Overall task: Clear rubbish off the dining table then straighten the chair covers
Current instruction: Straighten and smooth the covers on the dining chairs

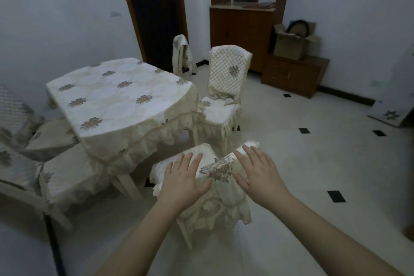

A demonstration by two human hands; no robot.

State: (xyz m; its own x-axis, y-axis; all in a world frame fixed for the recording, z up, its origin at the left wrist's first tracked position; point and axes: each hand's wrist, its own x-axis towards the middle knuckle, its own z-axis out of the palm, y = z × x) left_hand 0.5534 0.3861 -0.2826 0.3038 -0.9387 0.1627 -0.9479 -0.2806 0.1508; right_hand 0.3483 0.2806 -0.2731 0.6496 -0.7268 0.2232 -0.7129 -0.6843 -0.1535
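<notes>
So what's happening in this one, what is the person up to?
A person stands over the nearest chair, left hand and right hand both flat and open on the cover over its backrest, apparently smoothing it. The dining table shows only its flowered cloth, no rubbish in sight. The cover on the far chair hangs crooked.

I see open floor [313, 163] to my right. The bench [116, 101] crowds the left, a covered chair [226, 87] stands just beyond it, and the near chair [215, 199] sits directly under my reach.
</notes>
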